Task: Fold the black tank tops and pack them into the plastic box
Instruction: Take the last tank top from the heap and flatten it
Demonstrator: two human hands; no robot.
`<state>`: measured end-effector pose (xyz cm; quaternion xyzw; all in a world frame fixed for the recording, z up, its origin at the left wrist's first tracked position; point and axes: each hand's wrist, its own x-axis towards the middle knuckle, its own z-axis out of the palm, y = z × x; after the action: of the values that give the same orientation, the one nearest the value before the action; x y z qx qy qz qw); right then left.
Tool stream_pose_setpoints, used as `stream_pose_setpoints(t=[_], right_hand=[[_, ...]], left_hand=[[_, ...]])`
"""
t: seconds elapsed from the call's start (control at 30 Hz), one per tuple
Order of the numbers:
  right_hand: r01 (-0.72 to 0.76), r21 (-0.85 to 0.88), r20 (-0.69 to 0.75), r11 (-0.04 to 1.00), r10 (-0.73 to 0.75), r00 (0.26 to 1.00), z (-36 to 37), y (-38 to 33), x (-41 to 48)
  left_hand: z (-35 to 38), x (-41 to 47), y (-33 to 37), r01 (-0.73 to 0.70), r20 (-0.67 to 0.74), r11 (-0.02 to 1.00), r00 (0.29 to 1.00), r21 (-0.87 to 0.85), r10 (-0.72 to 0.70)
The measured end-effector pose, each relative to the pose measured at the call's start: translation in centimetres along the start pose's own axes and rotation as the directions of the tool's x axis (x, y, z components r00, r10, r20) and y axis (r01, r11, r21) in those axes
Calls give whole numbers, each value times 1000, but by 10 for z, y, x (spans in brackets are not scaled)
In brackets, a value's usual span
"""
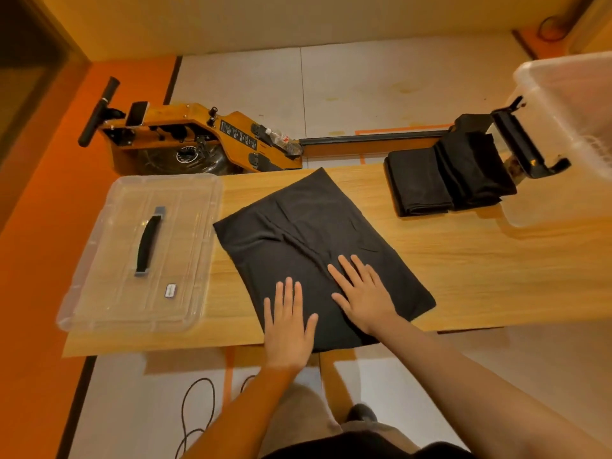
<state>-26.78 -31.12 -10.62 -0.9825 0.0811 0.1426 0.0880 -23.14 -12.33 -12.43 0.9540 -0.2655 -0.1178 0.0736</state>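
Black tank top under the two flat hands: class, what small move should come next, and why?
Probably fold the black tank top in half again. It lies smoothed under the left hand and right hand, but is much wider than the folded stack beside the plastic box.

No legible text; lid (139, 253) sticker (170, 290) and rowing machine (205, 137) label blurred
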Motion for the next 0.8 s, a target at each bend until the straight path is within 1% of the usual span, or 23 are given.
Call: stream_pose_setpoints(t=[0.07,0.1,0.2,0.3,0.5,0.63,0.7,0.8], right_hand=[[-7,-16,-15,1000,7,1000,9,8,-2],[-45,-20,-18,999,45,999,11,6,-3],[-174,44,-45,984,176,983,18,-10,-1],[-282,83,-72,956,288,955,18,-23,7],[-424,132,-132,896,440,888,17,-34,41],[-468,99,-145,878,478,866,10,-33,74],[-477,116,-141,871,490,860,3,-27,93],[-433,109,-122,895,444,888,-7,-18,111]], left_hand=[[1,8,-10,-32,2,998,999,46,32],[-1,13,-17,-60,9,997,998,56,60],[-10,28,-35,-145,62,988,988,49,141],[-22,48,-48,-209,118,977,972,32,204],[-43,113,-63,-339,202,940,925,49,323],[-54,161,-65,-374,219,927,908,34,358],[-58,182,-65,-388,219,921,902,37,372],[-61,198,-66,-408,215,910,898,78,384]])
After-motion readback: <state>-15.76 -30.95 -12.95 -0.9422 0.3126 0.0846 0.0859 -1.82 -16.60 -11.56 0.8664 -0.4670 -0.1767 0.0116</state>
